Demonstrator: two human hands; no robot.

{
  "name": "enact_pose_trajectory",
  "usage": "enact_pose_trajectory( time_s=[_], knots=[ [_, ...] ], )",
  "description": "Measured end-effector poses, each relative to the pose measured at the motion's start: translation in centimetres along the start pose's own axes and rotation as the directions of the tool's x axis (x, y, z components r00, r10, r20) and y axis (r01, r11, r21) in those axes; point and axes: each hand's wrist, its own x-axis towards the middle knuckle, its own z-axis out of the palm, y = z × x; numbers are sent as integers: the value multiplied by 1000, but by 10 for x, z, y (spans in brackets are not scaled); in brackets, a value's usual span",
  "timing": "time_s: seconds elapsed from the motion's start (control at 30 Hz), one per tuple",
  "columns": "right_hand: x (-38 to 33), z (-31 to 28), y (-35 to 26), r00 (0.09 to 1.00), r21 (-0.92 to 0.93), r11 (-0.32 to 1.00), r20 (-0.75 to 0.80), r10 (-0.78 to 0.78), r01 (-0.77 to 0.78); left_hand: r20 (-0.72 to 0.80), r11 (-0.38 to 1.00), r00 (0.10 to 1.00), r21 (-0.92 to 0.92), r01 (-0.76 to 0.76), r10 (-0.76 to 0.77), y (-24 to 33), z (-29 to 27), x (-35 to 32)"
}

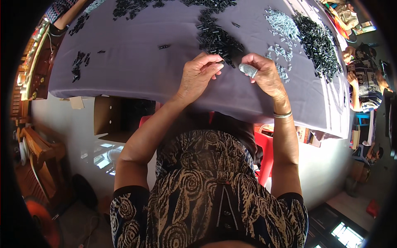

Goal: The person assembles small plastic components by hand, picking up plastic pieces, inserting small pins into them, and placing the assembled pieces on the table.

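Note:
Above the near part of the cloth-covered table, my left hand (199, 73) pinches a small black part (221, 62) between thumb and fingertips. My right hand (266, 75) is a short way to its right, fingers curled closed. A silver-grey wrap (248, 70) covers the tip of one of its digits, and whatever the fingers may hold is hidden. Just beyond both hands lies a long pile of small black parts (215, 37). Small shiny silver pieces (282, 24) are heaped to the right, with a looser scatter of them (280, 53) close to my right hand.
A mauve cloth (136, 53) covers the table. On the far right is a bigger heap of black parts (318, 45); a small cluster (78, 65) lies left. Other people sit along the right side (364, 78) and far left (62, 18). A cardboard box (105, 115) stands under the table.

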Motion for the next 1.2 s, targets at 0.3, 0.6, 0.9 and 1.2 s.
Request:
enact_pose_trajectory(
  time_s=[0.3, 0.6, 0.9, 1.2],
  knots=[
    [18, 23, -3, 983, 734, 674, 172, -58, -89, 8, 1000, 1000, 1, -1, 1, 1, 0, -2],
    [20, 28, 4, 987, 826, 555, 153, -54, -98, -2, 1000, 1000, 17, 9, -9, 3, 1, -2],
    [24, 26, 7, 979, 800, 576, 204, 2, -168, -2, 999, 1000, 50, 4, -4, 3, 2, -2],
    [27, 29, -1, 970, 787, 582, 242, 15, -205, -35, 997, 999, 80, -10, 13, 4, 3, -4]
  ],
)
